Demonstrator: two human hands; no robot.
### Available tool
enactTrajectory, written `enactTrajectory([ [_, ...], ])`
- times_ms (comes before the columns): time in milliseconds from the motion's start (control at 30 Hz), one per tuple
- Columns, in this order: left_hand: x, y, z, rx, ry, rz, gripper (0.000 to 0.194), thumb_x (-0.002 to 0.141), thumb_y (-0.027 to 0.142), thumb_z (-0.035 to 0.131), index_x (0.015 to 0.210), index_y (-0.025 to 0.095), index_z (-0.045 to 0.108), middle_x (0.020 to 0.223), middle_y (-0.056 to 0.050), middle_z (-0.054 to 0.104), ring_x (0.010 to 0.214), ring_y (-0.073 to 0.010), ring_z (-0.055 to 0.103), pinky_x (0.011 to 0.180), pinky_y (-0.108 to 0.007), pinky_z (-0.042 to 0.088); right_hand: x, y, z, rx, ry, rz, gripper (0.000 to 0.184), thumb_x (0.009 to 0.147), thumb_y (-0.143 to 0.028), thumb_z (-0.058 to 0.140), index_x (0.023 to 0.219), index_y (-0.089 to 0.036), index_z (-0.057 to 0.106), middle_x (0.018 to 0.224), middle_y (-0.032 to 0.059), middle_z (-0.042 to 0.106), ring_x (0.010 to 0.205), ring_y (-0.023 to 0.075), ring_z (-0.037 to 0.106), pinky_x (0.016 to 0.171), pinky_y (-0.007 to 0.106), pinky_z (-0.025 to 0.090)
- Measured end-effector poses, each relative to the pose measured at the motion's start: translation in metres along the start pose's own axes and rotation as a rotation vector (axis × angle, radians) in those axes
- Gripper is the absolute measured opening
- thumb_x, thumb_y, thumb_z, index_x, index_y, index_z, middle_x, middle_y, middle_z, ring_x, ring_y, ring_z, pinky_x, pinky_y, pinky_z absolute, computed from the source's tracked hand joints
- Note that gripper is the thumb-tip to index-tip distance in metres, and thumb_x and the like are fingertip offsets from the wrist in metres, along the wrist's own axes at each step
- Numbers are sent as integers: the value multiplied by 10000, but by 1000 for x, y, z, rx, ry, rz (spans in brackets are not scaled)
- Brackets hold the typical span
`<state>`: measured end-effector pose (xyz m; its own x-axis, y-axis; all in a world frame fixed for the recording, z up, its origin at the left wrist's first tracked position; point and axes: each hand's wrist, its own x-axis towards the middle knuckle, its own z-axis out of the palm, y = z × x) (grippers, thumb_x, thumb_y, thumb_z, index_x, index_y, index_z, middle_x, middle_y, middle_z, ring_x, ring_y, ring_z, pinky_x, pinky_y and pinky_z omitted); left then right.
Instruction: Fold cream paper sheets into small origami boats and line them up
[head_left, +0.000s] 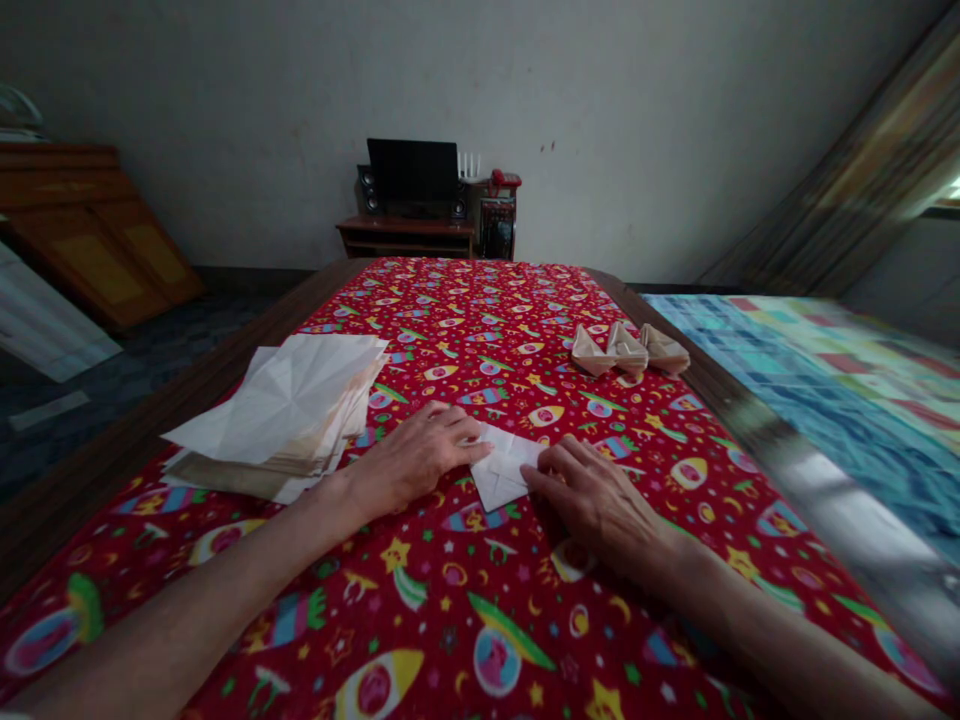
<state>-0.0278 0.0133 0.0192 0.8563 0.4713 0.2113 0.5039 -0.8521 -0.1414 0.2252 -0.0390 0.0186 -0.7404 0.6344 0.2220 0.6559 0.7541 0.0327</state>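
Note:
A small white paper [501,470], folded into a flat square with creases across its top, lies on the red patterned cloth between my hands. At its left corner, my left hand [427,450] has fingers curled together, with thumb and fingertips gripping the edge. My right hand [592,490] holds the opposite edge, its thumb and fingers bent over the paper. To the left of my left hand is a stack of creased paper sheets [292,395], the top one white with fold lines radiating from its middle.
Several folded paper pieces [630,350] stand in a row near the table's right edge. The cloth [480,310] covers a dark wooden table [247,345]. A bed [847,390] is to the right. Beyond the table's far end are a monitor [414,172] and a red telephone [504,181].

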Motion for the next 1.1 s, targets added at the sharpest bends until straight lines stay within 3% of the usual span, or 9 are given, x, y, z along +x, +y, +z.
enactTrajectory([
  [100,-1,13,-2,-59,-12,-44,507,794,7,447,1263,193,491,1315,-48,512,1262,-235,365,1082,-435,234,0,0,-1,-21,-28,-14,193,891,-173,509,1067,-155,588,940,78,556,823,204,419,745,348,373],
  [200,-1,32,-3,-166,-66,-30,515,829,47,399,1327,174,423,1417,-49,430,1364,-213,258,1137,-437,131,-1,-2,0,-58,-34,-1,175,876,-185,514,1033,-166,589,919,73,557,820,213,419,752,369,355],
  [400,-2,58,-2,-259,-143,-110,528,955,384,333,1431,170,255,1516,-97,236,1400,-214,202,1136,-420,172,-4,-9,1,-54,-8,75,184,900,-267,470,1013,-182,589,928,73,552,848,229,443,763,391,359],
  [533,-5,53,1,-246,-132,-132,472,981,368,265,1419,196,291,1513,-66,250,1404,-182,190,1143,-399,156,-8,-10,0,-7,-7,126,224,936,-282,412,1009,-190,603,941,82,555,833,218,467,763,392,383],
  [800,-16,39,0,-187,-116,-227,453,980,366,290,1394,191,350,1483,-61,316,1382,-178,257,1127,-401,185,-19,-6,1,45,102,153,188,917,-223,446,930,-175,628,868,82,554,761,185,468,655,316,400],
  [967,-28,31,3,-161,-27,-271,422,975,305,326,1382,203,372,1454,-57,371,1342,-166,343,1116,-412,220,-21,-4,4,90,162,176,216,919,-221,443,823,-173,631,806,65,549,713,160,467,618,289,376],
  [1100,-23,19,12,-198,148,-300,318,961,278,380,1185,187,587,1297,-63,567,1230,-190,486,1056,-432,324,-16,3,12,181,225,236,258,926,-274,464,734,-172,605,753,47,560,680,142,483,600,266,361],
])
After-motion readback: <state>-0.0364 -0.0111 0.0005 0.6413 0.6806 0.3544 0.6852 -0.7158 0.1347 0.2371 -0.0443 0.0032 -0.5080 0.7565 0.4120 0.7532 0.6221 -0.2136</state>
